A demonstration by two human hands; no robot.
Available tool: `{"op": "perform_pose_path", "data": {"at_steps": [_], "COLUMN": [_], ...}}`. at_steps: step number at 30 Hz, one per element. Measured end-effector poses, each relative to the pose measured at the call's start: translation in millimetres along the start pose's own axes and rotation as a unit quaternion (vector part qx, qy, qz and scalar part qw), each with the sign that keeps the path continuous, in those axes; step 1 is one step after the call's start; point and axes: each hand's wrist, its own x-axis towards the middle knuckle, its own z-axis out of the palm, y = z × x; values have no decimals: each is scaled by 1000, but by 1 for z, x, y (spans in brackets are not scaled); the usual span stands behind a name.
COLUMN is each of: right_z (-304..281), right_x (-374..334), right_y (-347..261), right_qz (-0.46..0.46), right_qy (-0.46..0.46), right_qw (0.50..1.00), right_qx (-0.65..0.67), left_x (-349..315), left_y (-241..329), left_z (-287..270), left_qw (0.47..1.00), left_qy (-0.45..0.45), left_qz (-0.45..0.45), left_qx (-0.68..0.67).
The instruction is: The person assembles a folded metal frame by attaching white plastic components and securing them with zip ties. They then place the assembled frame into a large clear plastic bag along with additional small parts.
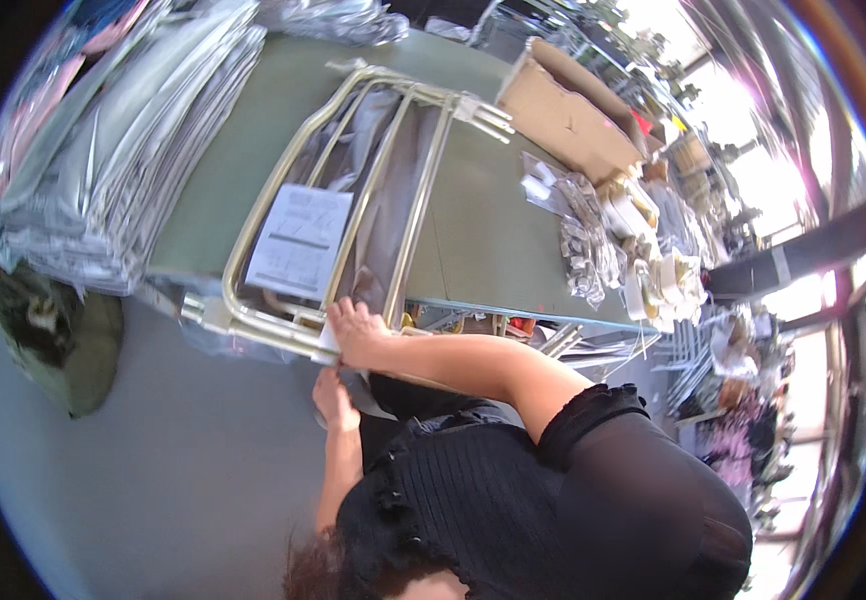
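Observation:
A folded frame of pale gold metal tubes lies on the green table, its near end sticking out past the table edge. Dark sheet material shows between the tubes, and a printed white paper rests on top. At the near right corner a small white wrap sits around the end tube. My right hand presses on this wrap from above, fingers bent over it. Just below, my left hand is closed at the wrap's lower edge, its fingertips partly hidden.
Stacked grey folded covers fill the table's left side. An open cardboard box stands at the far right, with bagged small parts nearer. A dark green bag is on the left, below table height. Metal tubes lie under the table.

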Motion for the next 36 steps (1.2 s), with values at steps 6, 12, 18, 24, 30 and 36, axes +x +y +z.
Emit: {"op": "perform_pose_path", "data": {"at_steps": [6,12,18,24,30,36], "right_z": [-39,-29,-73,-139,-182,-181], "right_x": [-67,-84,-21,101,234,265], "right_y": [50,216,368,474,516,551], "right_qz": [-281,-17,4,41,120,84], "right_qy": [142,85,13,100,225,194], "right_qw": [947,995,999,993,967,976], "right_qx": [65,53,-42,-40,19,49], "left_x": [53,-23,-17,-20,-40,-36], "left_y": [24,-16,-20,0,25,79], "left_z": [-93,-11,-24,-25,-27,-6], "left_qw": [977,993,996,990,984,735], "left_qy": [44,-12,23,104,176,424], "left_qz": [162,93,74,88,15,360], "left_qx": [-130,-71,-53,-43,-5,387]}}
